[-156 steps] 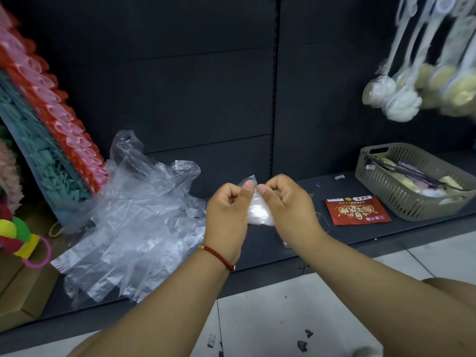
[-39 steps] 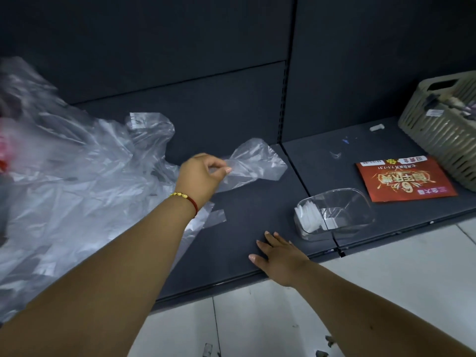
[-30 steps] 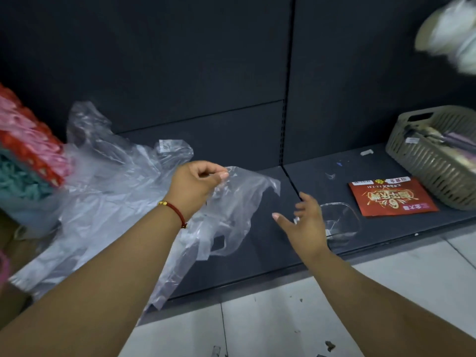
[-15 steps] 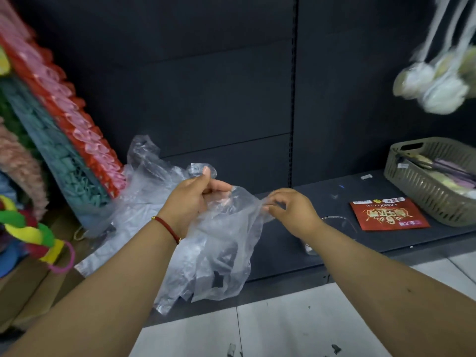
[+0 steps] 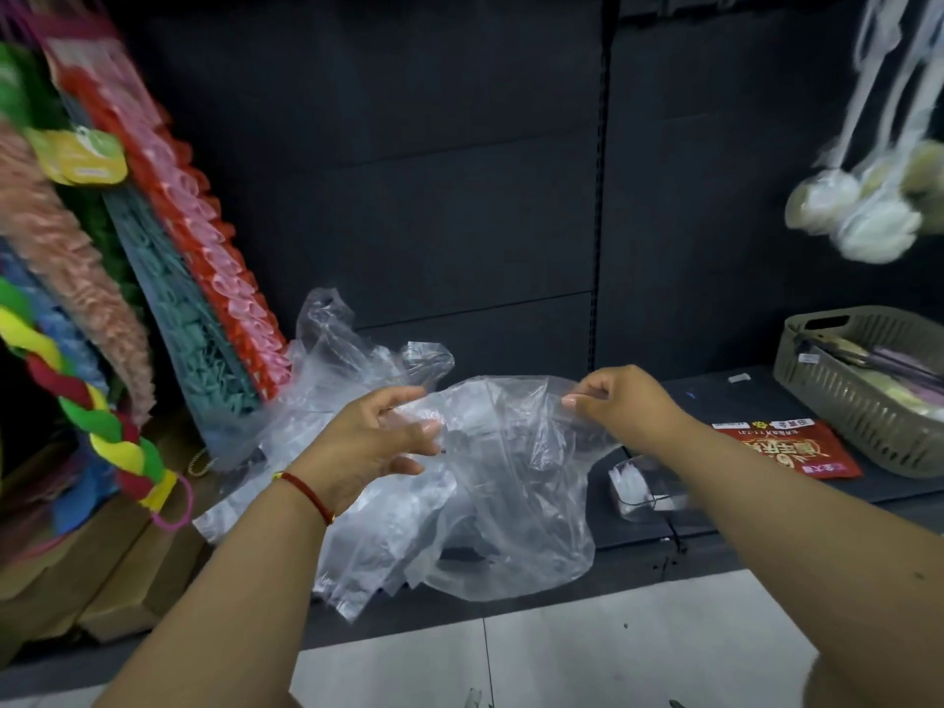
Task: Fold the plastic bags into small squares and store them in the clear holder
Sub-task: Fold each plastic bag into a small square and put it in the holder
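Dark shelf (image 5: 725,508), front edge. Left hand (image 5: 375,442) and right hand (image 5: 620,403) each pinch top of bag (image 5: 511,482), spread between them, hanging over shelf. Holder (image 5: 646,490) on shelf, right. Step: opening out; next likely flatten, first fold.

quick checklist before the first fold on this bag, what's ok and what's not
1. Left hand grips the bag at its top edge: ok.
2. Right hand pinches the other top corner: ok.
3. Bag lifted apart from the pile behind it: ok, though its lower part overlaps the pile in view.
4. Bag flat and smooth enough to fold: not ok, it hangs crumpled and billowed.
5. Holder in reach on the shelf, under the right forearm: ok.
6. Room left in the holder: cannot tell, it is partly hidden, with some white folded bags showing inside.
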Demonstrator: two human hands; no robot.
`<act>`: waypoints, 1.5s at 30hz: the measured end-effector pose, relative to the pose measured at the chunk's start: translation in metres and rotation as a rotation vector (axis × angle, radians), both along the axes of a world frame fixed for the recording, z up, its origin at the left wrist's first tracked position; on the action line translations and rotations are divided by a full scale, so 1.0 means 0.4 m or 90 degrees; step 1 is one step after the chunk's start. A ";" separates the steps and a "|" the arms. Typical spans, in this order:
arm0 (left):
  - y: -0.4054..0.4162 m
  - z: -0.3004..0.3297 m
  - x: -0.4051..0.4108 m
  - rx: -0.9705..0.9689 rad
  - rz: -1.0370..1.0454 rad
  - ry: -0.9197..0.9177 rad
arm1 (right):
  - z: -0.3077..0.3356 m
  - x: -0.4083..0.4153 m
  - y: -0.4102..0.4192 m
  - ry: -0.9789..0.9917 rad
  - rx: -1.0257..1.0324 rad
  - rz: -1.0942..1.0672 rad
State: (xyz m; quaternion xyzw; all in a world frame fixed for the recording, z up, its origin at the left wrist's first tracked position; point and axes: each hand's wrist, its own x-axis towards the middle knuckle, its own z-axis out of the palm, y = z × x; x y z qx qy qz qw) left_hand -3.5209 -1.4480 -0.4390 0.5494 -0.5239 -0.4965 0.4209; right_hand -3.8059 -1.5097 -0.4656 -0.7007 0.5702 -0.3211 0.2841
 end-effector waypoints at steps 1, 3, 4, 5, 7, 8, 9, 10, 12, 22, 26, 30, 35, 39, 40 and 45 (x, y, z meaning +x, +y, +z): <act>-0.003 -0.005 -0.004 -0.024 0.037 -0.019 | 0.003 -0.001 0.001 0.002 0.010 0.002; -0.011 -0.013 -0.007 -0.061 0.112 -0.012 | 0.009 -0.010 0.003 0.006 0.032 0.005; -0.015 -0.017 -0.004 -0.074 0.137 -0.002 | 0.013 -0.018 0.006 0.008 0.035 0.005; -0.019 -0.019 0.000 -0.085 0.157 0.001 | 0.017 -0.027 0.009 0.009 0.035 0.004; -0.025 -0.028 0.012 -0.092 0.192 -0.001 | 0.021 -0.050 0.016 -0.005 0.037 -0.005; -0.028 -0.034 0.017 -0.091 0.205 0.001 | 0.019 -0.063 0.020 -0.024 0.044 -0.013; -0.032 -0.039 0.020 -0.090 0.215 0.002 | 0.017 -0.076 0.023 -0.046 0.052 -0.021; -0.034 -0.045 0.021 -0.088 0.221 0.005 | 0.014 -0.087 0.024 -0.070 0.060 -0.028; -0.042 -0.062 0.024 -0.081 0.240 0.016 | 0.010 -0.105 0.024 -0.126 0.072 -0.042; -0.106 -0.119 -0.066 -0.139 0.287 -0.314 | 0.021 -0.099 0.033 -0.262 0.044 -0.058; -0.083 -0.098 -0.203 -0.277 0.060 -0.249 | 0.034 -0.059 0.050 -0.091 0.022 0.031; -0.067 -0.097 -0.283 -0.284 -0.069 -0.202 | 0.029 -0.030 0.053 -0.007 -0.008 0.076; -0.071 -0.097 -0.302 -0.271 -0.073 -0.115 | 0.029 -0.020 0.053 -0.039 -0.009 0.065; -0.077 -0.096 -0.299 -0.257 -0.100 -0.074 | 0.036 -0.027 0.052 -0.096 0.019 0.045; -0.077 -0.095 -0.301 -0.259 -0.107 -0.079 | 0.037 -0.030 0.052 -0.096 0.022 0.040; -0.089 -0.101 -0.306 -0.265 -0.038 -0.101 | 0.030 -0.028 0.055 -0.087 0.040 0.065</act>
